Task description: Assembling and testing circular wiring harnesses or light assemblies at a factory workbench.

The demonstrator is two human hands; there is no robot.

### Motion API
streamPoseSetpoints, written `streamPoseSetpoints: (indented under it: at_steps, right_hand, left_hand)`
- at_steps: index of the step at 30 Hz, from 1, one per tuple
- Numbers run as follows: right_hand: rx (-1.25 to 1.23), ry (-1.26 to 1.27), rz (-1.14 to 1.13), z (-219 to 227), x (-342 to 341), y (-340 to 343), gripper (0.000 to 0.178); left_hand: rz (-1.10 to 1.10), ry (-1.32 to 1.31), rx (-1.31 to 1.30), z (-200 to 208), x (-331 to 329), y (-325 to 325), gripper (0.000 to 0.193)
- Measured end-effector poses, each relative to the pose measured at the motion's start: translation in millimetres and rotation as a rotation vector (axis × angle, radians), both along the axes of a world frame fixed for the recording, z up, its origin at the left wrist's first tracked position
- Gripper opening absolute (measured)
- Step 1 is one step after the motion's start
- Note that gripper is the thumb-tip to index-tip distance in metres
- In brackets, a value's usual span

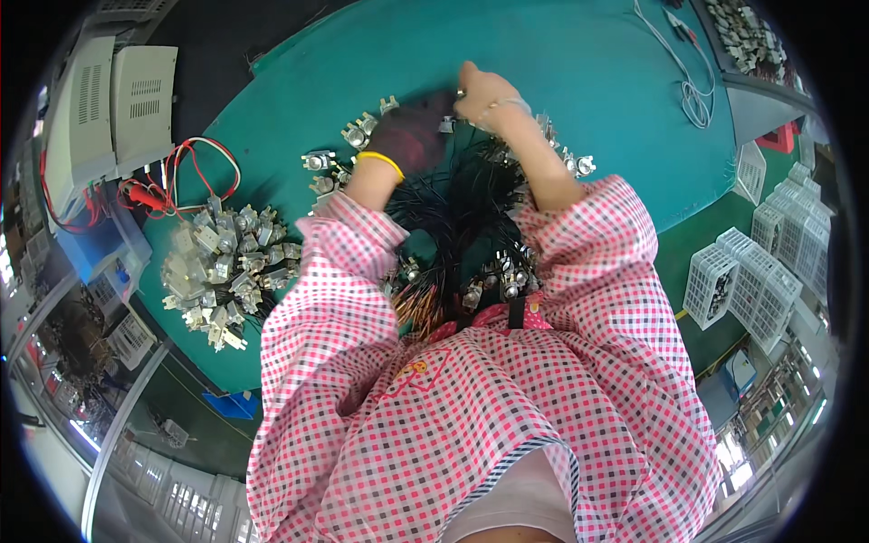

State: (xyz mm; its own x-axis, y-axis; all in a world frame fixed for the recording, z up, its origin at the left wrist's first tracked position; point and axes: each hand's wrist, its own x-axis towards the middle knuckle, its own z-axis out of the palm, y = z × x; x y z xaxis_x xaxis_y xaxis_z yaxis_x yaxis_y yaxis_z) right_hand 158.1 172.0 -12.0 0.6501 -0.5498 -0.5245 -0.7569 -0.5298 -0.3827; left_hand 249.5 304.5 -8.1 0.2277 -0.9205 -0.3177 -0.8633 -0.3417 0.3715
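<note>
My left hand (412, 136) wears a dark glove with a yellow cuff. Its fingers are closed at the far end of a bundle of black wires (448, 208), and a small clear-and-metal part (447, 125) shows at their edge. Right beside it, my bare right hand (489, 98) is closed in a pinch; whatever lies between its fingers is hidden. Around my forearms lie several more wired parts, one a clear lamp-like piece (317, 161) on the left and another a similar piece (579, 164) on the right. Copper-coloured wire ends (418, 308) gather near my body.
A pile of clear lamp-like parts (226, 262) sits at the left of the green table mat (579, 54). Beyond it stand beige boxed instruments (145, 100) with red and white leads (195, 149). A grey cable (692, 90) lies far right. White plastic baskets (751, 281) stand beyond the right edge.
</note>
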Motion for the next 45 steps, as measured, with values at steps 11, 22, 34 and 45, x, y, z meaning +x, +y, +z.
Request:
streamPoseSetpoints:
  at_steps: [11, 22, 34, 45]
  right_hand:
    - [-0.013, 0.161, 0.087, -3, 17, 3, 0.038]
    - [0.045, 0.218, 0.292, 23, 3, 3, 0.04]
    - [-0.046, 0.238, 0.523, 16, 26, -2, 0.043]
    - [0.157, 0.07, 0.273, -6, 3, -23, 0.058]
  left_hand:
    - [0.107, 0.431, 0.332, 3, 13, -20, 0.055]
    - [0.393, -0.151, -0.184, -16, -28, -3, 0.02]
    - [-0.295, -0.167, 0.272, -4, 20, -38, 0.022]
    - [-0.201, -0.184, 0.431, 20, 3, -64, 0.023]
